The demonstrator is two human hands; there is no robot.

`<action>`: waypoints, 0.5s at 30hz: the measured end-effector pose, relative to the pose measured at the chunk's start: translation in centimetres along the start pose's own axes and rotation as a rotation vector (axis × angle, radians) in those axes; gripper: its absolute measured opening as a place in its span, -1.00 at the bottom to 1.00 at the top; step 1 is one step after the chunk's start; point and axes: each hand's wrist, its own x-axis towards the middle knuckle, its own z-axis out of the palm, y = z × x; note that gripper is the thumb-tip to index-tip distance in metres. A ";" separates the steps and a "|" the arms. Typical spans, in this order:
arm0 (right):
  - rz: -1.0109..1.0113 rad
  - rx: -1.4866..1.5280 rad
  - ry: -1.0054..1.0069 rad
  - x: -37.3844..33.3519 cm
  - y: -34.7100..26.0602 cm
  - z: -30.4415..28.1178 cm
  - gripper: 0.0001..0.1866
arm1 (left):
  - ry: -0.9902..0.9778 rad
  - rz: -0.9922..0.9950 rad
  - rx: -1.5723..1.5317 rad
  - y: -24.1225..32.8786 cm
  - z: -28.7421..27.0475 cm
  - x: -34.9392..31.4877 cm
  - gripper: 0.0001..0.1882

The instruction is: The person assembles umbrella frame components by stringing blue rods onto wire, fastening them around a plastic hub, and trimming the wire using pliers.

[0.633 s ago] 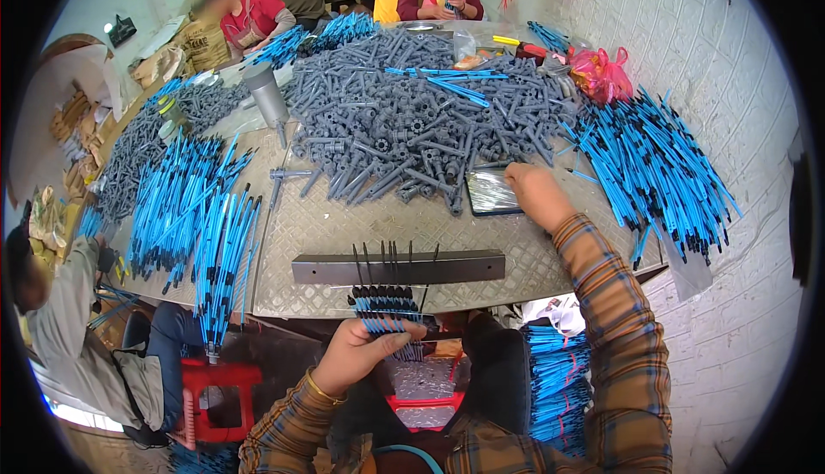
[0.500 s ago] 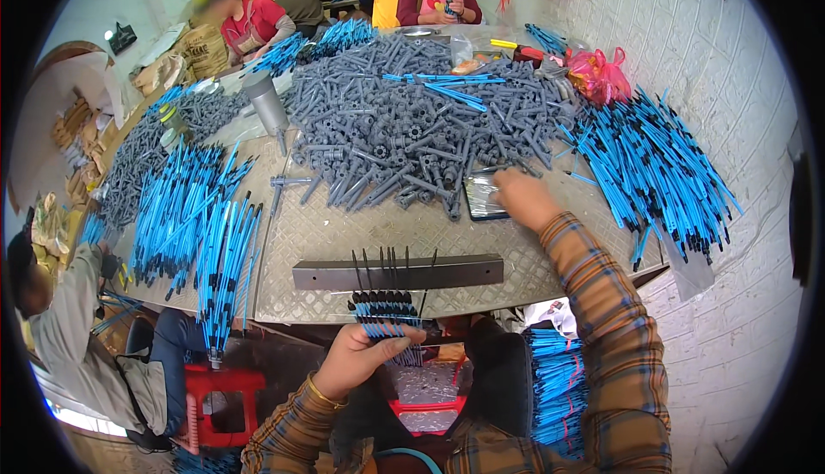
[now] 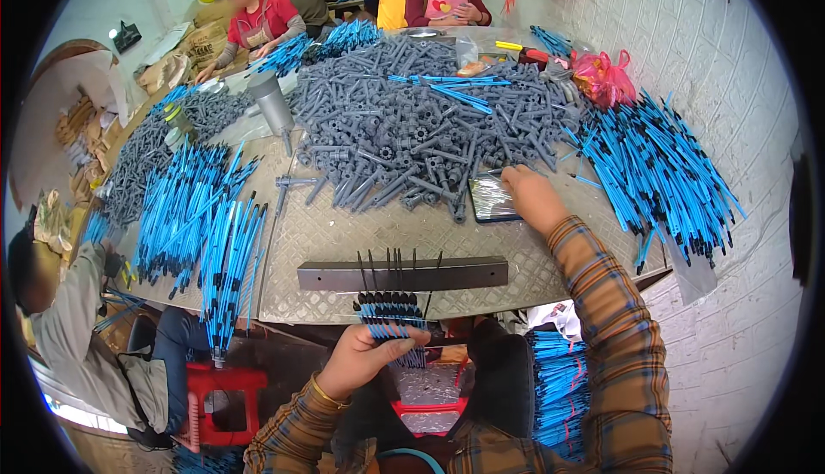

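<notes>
My left hand point(image 3: 365, 355) is closed around a row of thin blue-and-black plastic rods point(image 3: 387, 312) at the table's near edge. Several narrow dark tips from that row reach up across a dark metal bar point(image 3: 481, 273) lying on the table. At the right, my right hand point(image 3: 536, 201) has its fingers bent together at the far right edge of a small dark tray point(image 3: 491, 203). Thin, shiny, pin-like pieces lie in the tray. Whatever those fingertips pinch, if anything, is too small to make out.
A large heap of grey plastic parts point(image 3: 387, 130) covers the table's middle. Blue rods lie piled at left point(image 3: 185, 207) and right point(image 3: 657, 177). A grey cylinder point(image 3: 271, 104) stands left of the heap. Co-workers sit around the table; a red stool point(image 3: 225, 379) stands lower left.
My right fingertips have shifted from over the tray to its far right edge, uncovering more of the pieces. My left hand keeps its hold. A co-worker in red has straightened up.
</notes>
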 end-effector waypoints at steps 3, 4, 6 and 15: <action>-0.035 0.000 0.011 -0.4 0.0 -0.2 -0.89 | 0.039 0.015 0.012 0.0 0.3 0.1 -0.80; -0.055 0.003 0.011 -0.6 -0.2 -0.3 -0.89 | 0.063 0.019 0.016 0.0 0.4 0.0 -0.82; -0.056 0.063 0.024 -1.3 -0.8 -0.8 -0.90 | 0.058 0.026 0.022 0.2 0.5 0.3 -0.82; -0.221 0.265 -0.099 -7.1 -7.9 -4.0 -0.85 | 0.013 0.016 0.034 0.2 0.0 0.1 -0.78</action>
